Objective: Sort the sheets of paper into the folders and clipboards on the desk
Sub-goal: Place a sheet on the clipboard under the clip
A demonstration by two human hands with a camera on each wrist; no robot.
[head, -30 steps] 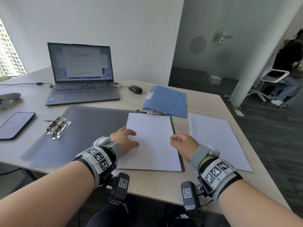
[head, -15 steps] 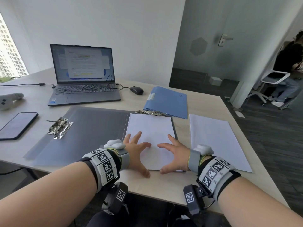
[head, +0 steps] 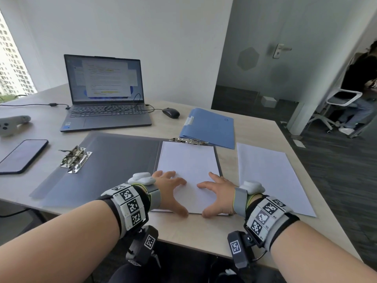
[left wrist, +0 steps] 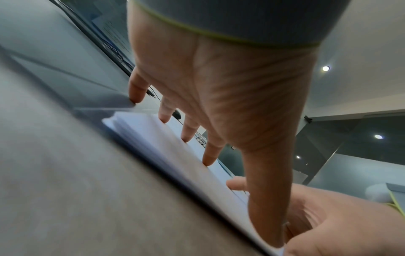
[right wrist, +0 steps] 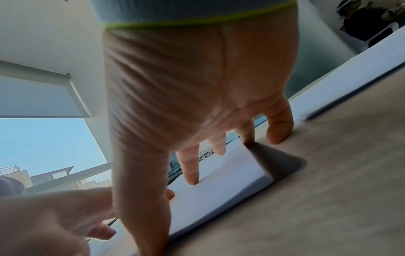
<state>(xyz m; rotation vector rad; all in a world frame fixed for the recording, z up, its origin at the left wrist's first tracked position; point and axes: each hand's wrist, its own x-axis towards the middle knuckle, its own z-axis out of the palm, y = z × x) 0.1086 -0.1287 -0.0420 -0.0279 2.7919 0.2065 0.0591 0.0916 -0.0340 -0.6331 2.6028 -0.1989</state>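
Observation:
An open grey folder [head: 114, 160] lies flat on the desk, with a metal clip [head: 75, 159] on its left half. A stack of white paper [head: 187, 160] sits on its right half under a second clip [head: 189, 141]. My left hand [head: 171, 188] and right hand [head: 216, 193] are spread on the near end of the stack. Their fingertips press down on top and the thumbs sit at the near edge. The left wrist view shows fingers [left wrist: 190, 128] on the stack [left wrist: 153, 131]; the right wrist view shows fingers [right wrist: 190, 166] on the stack [right wrist: 230, 173]. A closed blue folder [head: 210, 127] lies behind.
Loose white sheets [head: 269, 176] lie on the desk right of the folder, near the right edge. An open laptop [head: 104, 94] with cables, a mouse [head: 171, 112], a phone [head: 20, 156] and a white controller [head: 12, 123] lie at the back and left. A seated person [head: 359, 88] is far right.
Both hands slid back from the sides of the stack to its near end and spread their fingers, thumbs now at the near edge. The paper has barely shifted.

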